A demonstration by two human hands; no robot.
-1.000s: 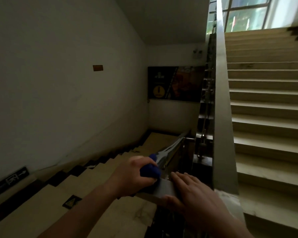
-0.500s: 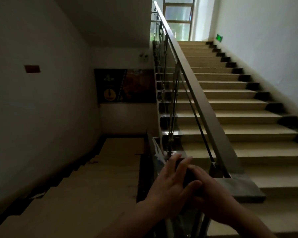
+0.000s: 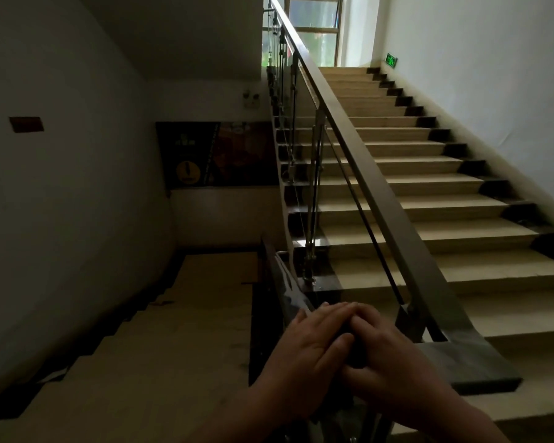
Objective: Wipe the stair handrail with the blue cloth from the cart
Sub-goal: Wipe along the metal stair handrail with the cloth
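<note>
At the turn of the stairwell, both hands sit right on top of the handrail where the lower run meets the upper one. Left hand lies flat-ish with its fingers stretched forward over the rail, and the right hand is pressed up against it, fingers overlapping at the tips. Between the two there's just a dark patch, so the blue cloth isn't really visible here, it might be tucked under the palms but I honestly can't tell. Same goes for each hand's grip: fingers look loosely curled over the rail, but whether they've actually got hold of anything is hidden.

From the hands, the dark rail climbs up and away along the upper flight of steps, carried on thin metal posts with a slim bar running under it. Off to the left the lower flight drops down into shadow. On the far landing wall hangs a dark poster with a yellow circle, and up high on the right wall glows a green exit sign. A window at the top lets in the only real light.
</note>
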